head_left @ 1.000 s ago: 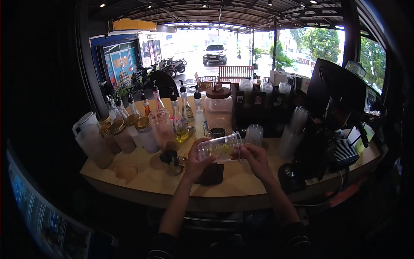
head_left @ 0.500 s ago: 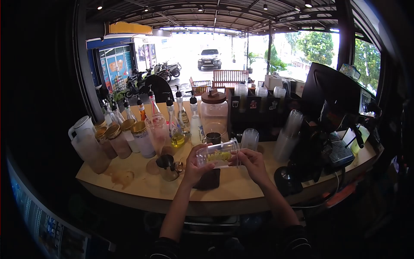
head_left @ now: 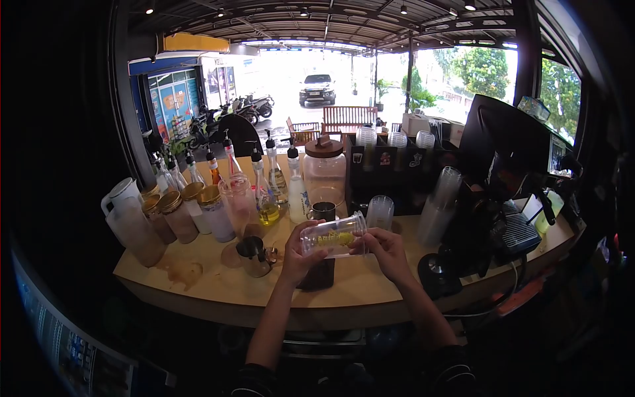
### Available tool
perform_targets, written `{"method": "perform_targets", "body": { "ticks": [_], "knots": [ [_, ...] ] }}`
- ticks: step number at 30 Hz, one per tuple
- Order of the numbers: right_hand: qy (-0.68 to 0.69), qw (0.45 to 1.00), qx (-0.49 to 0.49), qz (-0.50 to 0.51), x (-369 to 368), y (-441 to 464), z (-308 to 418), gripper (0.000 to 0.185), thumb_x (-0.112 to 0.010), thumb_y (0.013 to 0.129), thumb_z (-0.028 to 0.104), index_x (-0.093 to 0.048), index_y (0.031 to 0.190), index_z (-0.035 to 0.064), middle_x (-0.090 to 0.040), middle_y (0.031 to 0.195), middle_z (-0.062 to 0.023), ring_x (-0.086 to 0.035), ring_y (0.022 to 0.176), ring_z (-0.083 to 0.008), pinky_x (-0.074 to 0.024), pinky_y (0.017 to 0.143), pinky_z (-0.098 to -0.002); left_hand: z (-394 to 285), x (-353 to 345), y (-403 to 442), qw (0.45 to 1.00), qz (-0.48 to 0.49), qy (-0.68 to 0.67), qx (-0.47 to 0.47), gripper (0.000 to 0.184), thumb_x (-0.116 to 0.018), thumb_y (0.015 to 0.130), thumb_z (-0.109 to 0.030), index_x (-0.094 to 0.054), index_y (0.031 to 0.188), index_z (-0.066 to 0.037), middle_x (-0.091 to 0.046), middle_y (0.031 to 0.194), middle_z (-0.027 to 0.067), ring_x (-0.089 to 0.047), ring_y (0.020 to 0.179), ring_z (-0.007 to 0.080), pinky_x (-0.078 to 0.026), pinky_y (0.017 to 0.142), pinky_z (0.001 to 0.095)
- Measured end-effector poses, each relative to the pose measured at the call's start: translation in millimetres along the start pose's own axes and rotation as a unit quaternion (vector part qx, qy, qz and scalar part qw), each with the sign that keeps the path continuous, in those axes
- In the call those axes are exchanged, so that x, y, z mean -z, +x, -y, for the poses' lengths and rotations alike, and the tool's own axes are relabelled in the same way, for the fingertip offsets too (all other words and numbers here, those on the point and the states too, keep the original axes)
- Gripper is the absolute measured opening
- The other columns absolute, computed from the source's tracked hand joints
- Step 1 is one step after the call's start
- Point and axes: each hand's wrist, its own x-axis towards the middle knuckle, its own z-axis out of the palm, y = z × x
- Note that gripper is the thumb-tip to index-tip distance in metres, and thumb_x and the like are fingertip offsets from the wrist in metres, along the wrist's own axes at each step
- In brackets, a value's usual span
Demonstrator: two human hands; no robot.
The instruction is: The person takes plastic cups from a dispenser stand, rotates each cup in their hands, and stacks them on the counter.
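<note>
A clear plastic cup (head_left: 331, 238) with yellow print lies on its side in the air above the counter. My left hand (head_left: 301, 255) is wrapped round its base end. At the rim end, my right hand (head_left: 385, 251) pinches the cup with thumb and fingers. Below the cup a dark flat pad (head_left: 319, 276) lies on the counter. A steel pitcher (head_left: 254, 257) stands to the left of my left hand, and a dark metal cup (head_left: 323, 212) stands just behind the plastic cup. An upturned clear cup (head_left: 380, 213) is beyond my right hand.
On the left of the wooden counter (head_left: 218, 291) are a plastic jug (head_left: 132, 221), several lidded jars (head_left: 215, 215) and pump bottles (head_left: 296, 188). A glass dispenser (head_left: 324, 172) stands at the back. Stacked cups (head_left: 440, 205) and a dark machine (head_left: 496, 231) are on the right.
The view has shifted slightly. Both hands keep hold of the plastic cup, which has turned a little so its yellow print shows differently.
</note>
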Motion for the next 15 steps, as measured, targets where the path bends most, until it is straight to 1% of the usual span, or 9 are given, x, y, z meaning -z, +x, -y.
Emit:
{"method": "perform_targets", "body": {
  "ticks": [5, 6, 8, 9, 10, 11, 12, 14, 15],
  "knots": [
    [-0.005, 1.000, 0.000, 0.010, 1, 3, -2, 0.027, -0.048, 0.094, 0.018, -0.058, 0.104, -0.0037, -0.065, 0.086, -0.0113, -0.064, 0.081, -0.0163, -0.0504, 0.077, -0.0281, -3, -1, 2, 1.000, -0.012, 0.013, 0.001, 0.063, -0.074, 0.071, -0.009, -0.040, 0.124, -0.005, -0.047, 0.125, 0.0135, -0.049, 0.113, 0.0235, -0.045, 0.095, 0.0366],
    [0.013, 1.000, -0.003, 0.016, 1, 4, -4, 0.026, -0.048, 0.094, 0.018, -0.057, 0.105, -0.0033, -0.065, 0.088, -0.0114, -0.064, 0.082, -0.0166, -0.0502, 0.078, -0.0285, -4, -4, 3, 1.000, -0.011, 0.013, 0.000, 0.063, -0.074, 0.071, -0.009, -0.040, 0.124, -0.005, -0.047, 0.125, 0.0135, -0.049, 0.113, 0.0235, -0.045, 0.095, 0.0366],
    [0.032, 0.999, -0.006, 0.022, -1, 4, -10, 0.025, -0.048, 0.094, 0.018, -0.057, 0.105, -0.0028, -0.065, 0.090, -0.0114, -0.064, 0.084, -0.0169, -0.0499, 0.079, -0.0290, -5, -14, 3, 0.996, -0.081, -0.024, -0.017, 0.064, -0.073, 0.072, -0.011, -0.039, 0.125, -0.004, -0.047, 0.123, 0.0142, -0.050, 0.110, 0.0218, -0.046, 0.093, 0.0355],
    [0.070, 0.997, -0.014, 0.024, -4, 3, -13, 0.024, -0.049, 0.093, 0.017, -0.055, 0.107, -0.0022, -0.064, 0.093, -0.0113, -0.063, 0.087, -0.0171, -0.0497, 0.081, -0.0296, 0, -14, 3, 0.996, -0.081, -0.024, -0.017, 0.064, -0.073, 0.072, -0.011, -0.039, 0.125, -0.004, -0.047, 0.123, 0.0142, -0.050, 0.110, 0.0218, -0.046, 0.093, 0.0355],
    [0.108, 0.994, -0.022, 0.025, -7, 3, -17, 0.024, -0.049, 0.093, 0.016, -0.053, 0.109, -0.0017, -0.064, 0.096, -0.0112, -0.063, 0.089, -0.0172, -0.0494, 0.082, -0.0302, 9, -12, 5, 0.995, -0.093, -0.046, -0.009, 0.064, -0.072, 0.075, -0.016, -0.036, 0.126, -0.003, -0.049, 0.118, 0.0131, -0.052, 0.109, 0.0224, -0.048, 0.090, 0.0357],
    [0.107, 0.994, -0.020, 0.025, -9, 4, -25, 0.024, -0.049, 0.093, 0.016, -0.053, 0.109, -0.0017, -0.064, 0.096, -0.0112, -0.063, 0.089, -0.0172, -0.0494, 0.082, -0.0302, 16, -11, 7, 0.992, -0.105, -0.068, -0.003, 0.065, -0.071, 0.077, -0.021, -0.033, 0.126, -0.003, -0.050, 0.113, 0.0119, -0.053, 0.108, 0.0229, -0.051, 0.086, 0.0359],
    [0.128, 0.991, -0.010, 0.045, -12, 4, -32, 0.025, -0.050, 0.092, 0.015, -0.051, 0.111, -0.0015, -0.063, 0.099, -0.0112, -0.062, 0.092, -0.0174, -0.0488, 0.084, -0.0308, 20, -14, 8, 0.992, -0.104, -0.069, -0.004, 0.065, -0.071, 0.077, -0.021, -0.033, 0.126, -0.003, -0.050, 0.113, 0.0119, -0.053, 0.108, 0.0229, -0.051, 0.086, 0.0359],
    [0.148, 0.987, 0.000, 0.065, -14, 0, -40, 0.027, -0.051, 0.092, 0.014, -0.050, 0.114, -0.0013, -0.063, 0.102, -0.0113, -0.061, 0.095, -0.0176, -0.0483, 0.086, -0.0315, 28, -19, 8, 0.990, -0.117, -0.067, 0.034, 0.058, -0.072, 0.076, -0.018, -0.039, 0.120, -0.001, -0.050, 0.114, 0.0108, -0.053, 0.104, 0.0167, -0.047, 0.087, 0.0304],
    [0.145, 0.988, -0.010, 0.059, -16, -1, -36, 0.027, -0.052, 0.091, 0.014, -0.049, 0.114, -0.0011, -0.062, 0.103, -0.0115, -0.060, 0.097, -0.0177, -0.0478, 0.087, -0.0320, 23, -25, 10, 0.991, -0.117, -0.060, 0.036, 0.055, -0.072, 0.076, -0.018, -0.041, 0.118, -0.001, -0.051, 0.112, 0.0099, -0.053, 0.103, 0.0157, -0.047, 0.086, 0.0293]
  ]
}}
